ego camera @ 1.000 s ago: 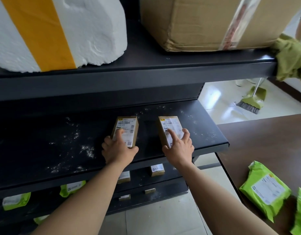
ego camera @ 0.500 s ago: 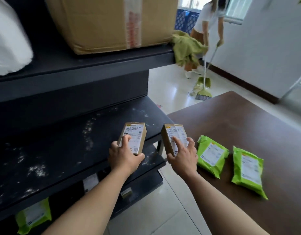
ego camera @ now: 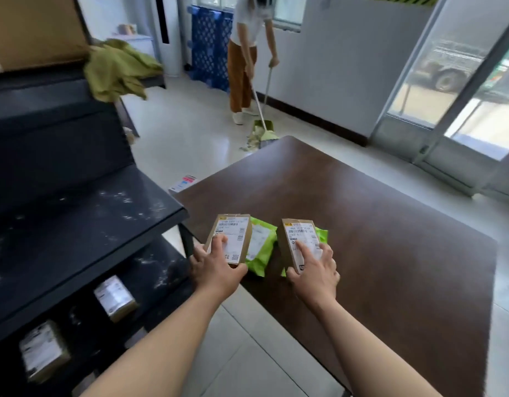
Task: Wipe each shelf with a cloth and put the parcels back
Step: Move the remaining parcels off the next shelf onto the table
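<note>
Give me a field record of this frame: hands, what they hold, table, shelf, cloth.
left hand: grips small brown box, label up
right hand: grips second brown box, label up
under the boxes: two green mailers lying on brown table
dusty shelf: white specks, not yet wiped
green cloth: draped on the upper shelf's end
lower shelves: two labelled boxes

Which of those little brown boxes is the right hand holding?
The box farthest right, above the brown table, gripped by the right hand. The left hand holds another box beside the shelves; two more boxes lie lower down.
</note>
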A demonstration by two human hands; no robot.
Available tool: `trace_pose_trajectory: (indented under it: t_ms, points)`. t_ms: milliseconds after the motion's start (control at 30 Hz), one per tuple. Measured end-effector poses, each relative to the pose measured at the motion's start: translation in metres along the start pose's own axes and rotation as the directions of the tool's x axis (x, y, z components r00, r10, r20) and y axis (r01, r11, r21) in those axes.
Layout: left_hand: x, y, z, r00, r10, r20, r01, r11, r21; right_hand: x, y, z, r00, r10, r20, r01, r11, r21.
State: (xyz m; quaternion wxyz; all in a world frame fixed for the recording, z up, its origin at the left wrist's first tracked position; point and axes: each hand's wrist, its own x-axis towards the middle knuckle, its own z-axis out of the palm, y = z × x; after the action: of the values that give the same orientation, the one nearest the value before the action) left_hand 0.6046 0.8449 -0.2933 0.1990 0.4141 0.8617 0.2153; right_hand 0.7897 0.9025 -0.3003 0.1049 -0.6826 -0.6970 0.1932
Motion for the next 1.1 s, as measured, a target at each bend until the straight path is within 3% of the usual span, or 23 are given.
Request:
trace_pose_trajectory:
  t_ms: [500,767,1100]
  points:
    - [-0.058,0.159,0.167,0.951,0.190,0.245,-0.209,0.976,0.055,0.019,0.209,-0.056,0.954,0.300,0.011,-0.298,0.952,-0.074]
    - [-0.070,0.184,0.225,0.924,0.181,0.338,-0.257,0.946,0.195,0.019,0.258,-0.046,0.922,0.379,0.085,-0.371,0.924,-0.090]
    - [-0.075,0.166,0.249,0.919,0.170,0.356,-0.282,0.914,0.291,0.012,0.268,-0.019,0.905,0.388,0.175,-0.382,0.922,-0.066]
